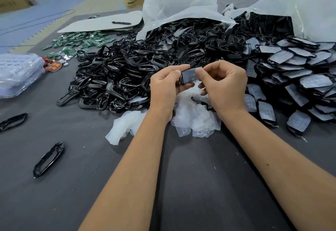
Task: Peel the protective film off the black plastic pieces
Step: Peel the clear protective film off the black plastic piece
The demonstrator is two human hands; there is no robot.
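Note:
My left hand (pixel 164 85) grips a black plastic piece (pixel 188 76) by its left side, above the table's middle. My right hand (pixel 224 85) pinches the upper right corner of the clear film (pixel 197 69) on that piece between thumb and forefinger. Under both hands lies a heap of peeled clear films (pixel 192 119). To the right spreads a pile of film-covered black pieces (pixel 298 78). A big heap of bare black frames (pixel 127 70) lies to the left of my hands.
Two white plastic bags (pixel 180 8) spill black parts at the back. Green circuit boards (pixel 80 43) lie at the back left, beside a grey board with a pen (pixel 121 23). Two loose black frames (pixel 48 159) sit on the grey table (pixel 200 185). A stack of clear trays (pixel 18 72) is at the left.

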